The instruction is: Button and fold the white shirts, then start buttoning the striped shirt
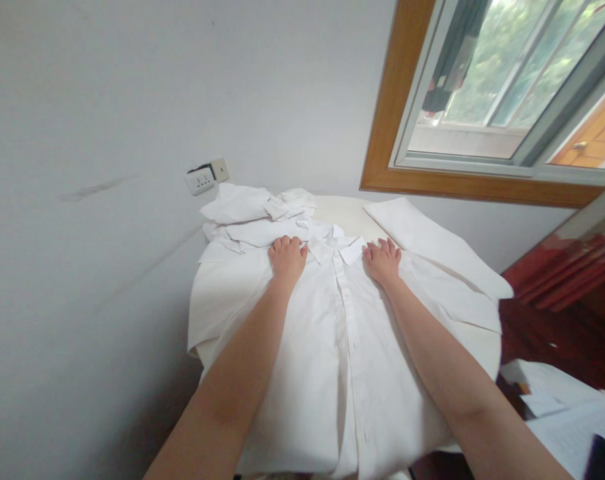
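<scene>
Fabric fills the middle of the head view: a white shirt (342, 347) lies front up on a round desk (349, 212). Its long axis runs from the collar (338, 248) at the far end, just above frame centre, straight down the button placket to the lower edge of the frame. The left hand (287, 259) lies palm down on the shoulder area just left of the collar and the right hand (382, 260) just right of it, so the collar sits between them, about equally near to both. Each grip is open and flat, fingers pointing away from the person, closed on nothing and only pressing the cloth. Beyond the left hand, toward the upper left of the desk, a heap of white clothes (255, 217) touches the shirt. A broad white panel (432, 250) runs off to the right; whether it is the shirt's sleeve or a separate piece cannot be told. The hem is cut off by the lower frame edge, the forearms cover much of the shirt's sides, and white on white blurs the outlines.
</scene>
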Demonstrator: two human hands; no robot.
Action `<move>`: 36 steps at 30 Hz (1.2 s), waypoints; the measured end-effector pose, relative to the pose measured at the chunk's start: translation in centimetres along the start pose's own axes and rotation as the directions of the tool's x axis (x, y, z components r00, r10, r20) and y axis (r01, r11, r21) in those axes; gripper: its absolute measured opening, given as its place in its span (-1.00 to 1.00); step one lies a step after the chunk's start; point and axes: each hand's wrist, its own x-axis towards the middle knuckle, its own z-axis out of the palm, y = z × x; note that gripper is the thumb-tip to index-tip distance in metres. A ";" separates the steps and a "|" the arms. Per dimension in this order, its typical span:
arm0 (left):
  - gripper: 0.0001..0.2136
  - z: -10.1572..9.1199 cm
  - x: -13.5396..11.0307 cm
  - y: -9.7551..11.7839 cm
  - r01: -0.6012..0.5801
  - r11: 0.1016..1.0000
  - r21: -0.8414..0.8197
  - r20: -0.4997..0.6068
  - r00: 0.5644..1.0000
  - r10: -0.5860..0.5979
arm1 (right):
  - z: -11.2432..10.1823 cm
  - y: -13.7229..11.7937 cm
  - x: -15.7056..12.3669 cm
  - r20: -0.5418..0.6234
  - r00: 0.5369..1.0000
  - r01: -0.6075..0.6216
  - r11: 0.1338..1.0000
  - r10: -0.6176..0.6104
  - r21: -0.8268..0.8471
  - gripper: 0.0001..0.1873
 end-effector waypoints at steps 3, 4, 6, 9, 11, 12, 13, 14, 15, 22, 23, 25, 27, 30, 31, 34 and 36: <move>-0.75 0.2 0.0 -0.2 -0.007 1.000 0.018 0.034 0.999 0.007 | 0.2 -0.1 -0.1 0.038 0.998 0.052 0.999 -0.051 -0.015 -0.57; -0.75 0.2 0.0 -0.2 -0.013 1.000 0.023 0.035 0.999 0.012 | 0.1 -0.1 -0.1 0.039 0.997 0.074 0.997 -0.073 -0.012 -0.60; -0.76 0.3 0.1 -0.2 -0.031 0.999 0.025 0.029 0.999 0.031 | 0.0 -0.2 0.0 0.017 0.992 0.128 0.992 -0.128 0.002 -0.67; -0.78 0.4 0.2 -0.3 -0.064 0.998 0.013 0.040 0.997 0.063 | -0.3 -0.4 0.2 -0.021 0.983 0.184 0.983 -0.184 0.015 -0.74; -0.80 0.3 0.3 -0.3 -0.091 0.996 -0.001 0.063 0.994 0.091 | -0.6 -0.5 0.2 -0.038 0.982 0.187 0.982 -0.186 0.010 -0.73; -0.81 0.2 0.3 -0.3 -0.105 0.994 -0.008 0.068 0.992 0.105 | -0.8 -0.6 0.3 -0.056 0.981 0.186 0.983 -0.185 0.002 -0.72; -0.81 0.0 0.3 -0.3 -0.118 0.993 -0.015 0.064 0.991 0.119 | -1.1 -0.7 0.3 -0.085 0.978 0.188 0.982 -0.188 -0.010 -0.71; -0.82 -0.3 0.4 -0.3 -0.131 0.991 -0.022 0.052 0.990 0.132 | -1.5 -0.8 0.4 -0.126 0.972 0.197 0.980 -0.199 -0.024 -0.69; -0.81 -0.8 0.6 -0.2 -0.149 0.988 -0.032 0.041 0.988 0.150 | -2.0 -0.8 0.5 -0.170 0.961 0.212 0.976 -0.216 -0.043 -0.68; -0.77 -5.3 5.8 0.7 -0.361 0.928 -0.085 -0.032 0.932 0.360 | -6.1 -0.2 4.4 -0.311 0.902 0.252 0.950 -0.299 -0.182 -0.65; -0.76 -5.9 7.0 0.9 -0.379 0.922 -0.073 -0.061 0.925 0.376 | -6.4 -0.2 5.4 -0.327 0.899 0.239 0.952 -0.290 -0.189 -0.64; -0.75 -6.5 9.3 1.3 -0.413 0.909 -0.058 -0.100 0.908 0.406 | -6.7 -0.5 7.3 -0.357 0.894 0.209 0.958 -0.269 -0.198 -0.63; -0.74 -6.4 11.0 1.4 -0.461 0.887 -0.027 -0.104 0.884 0.456 | -6.4 -0.8 8.5 -0.360 0.895 0.202 0.958 -0.265 -0.202 -0.62; -0.73 -4.8 11.4 0.8 -0.562 0.820 0.104 -0.029 0.823 0.568 | -4.8 -1.2 8.8 -0.290 0.907 0.252 0.945 -0.306 -0.209 -0.63; -0.72 -4.0 11.0 0.6 -0.594 0.791 0.148 0.010 0.800 0.599 | -4.1 -1.2 8.6 -0.251 0.913 0.274 0.939 -0.322 -0.209 -0.64; -0.74 -1.9 8.9 0.2 -0.658 0.725 0.201 0.091 0.750 0.655 | -2.1 -1.2 7.7 -0.139 0.941 0.281 0.940 -0.309 -0.193 -0.69; -0.76 -1.3 7.3 0.7 -0.673 0.714 0.194 0.090 0.737 0.670 | -1.6 -1.3 7.3 -0.120 0.966 0.210 0.964 -0.230 -0.162 -0.72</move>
